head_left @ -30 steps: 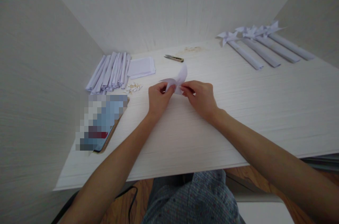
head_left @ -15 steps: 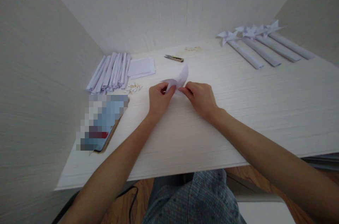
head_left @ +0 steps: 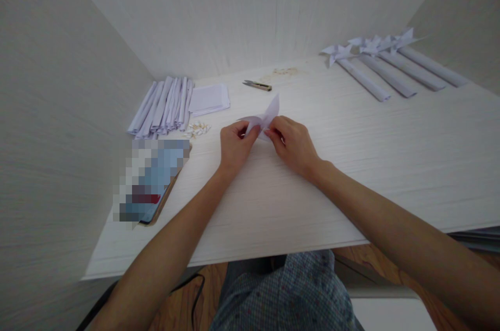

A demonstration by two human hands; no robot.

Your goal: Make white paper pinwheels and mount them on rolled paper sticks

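Observation:
A white paper pinwheel [head_left: 271, 109] with curved, pointed blades is held above the middle of the table. My left hand [head_left: 236, 146] is closed on its left side, the thumb pressed near the centre. From the other side my right hand [head_left: 294, 144] pinches the paper close to the centre, fingers bent. The fingertips hide the pinwheel's middle and part of its lower blade. Left of my left hand lies a small pile of short white pieces with yellowish tips [head_left: 198, 129]; they look like cut cotton swab ends.
Rolled paper tubes [head_left: 166, 107] and a stack of paper squares [head_left: 210, 99] lie at the back left. Thread snips [head_left: 258, 85] rest near the back wall. Several finished pinwheels on paper tubes [head_left: 365, 78] lie back right. A phone [head_left: 160, 177] is at the left.
My right hand has shifted slightly left and its fingers have moved further over the pinwheel's centre. The left hand keeps its hold, almost unmoved.

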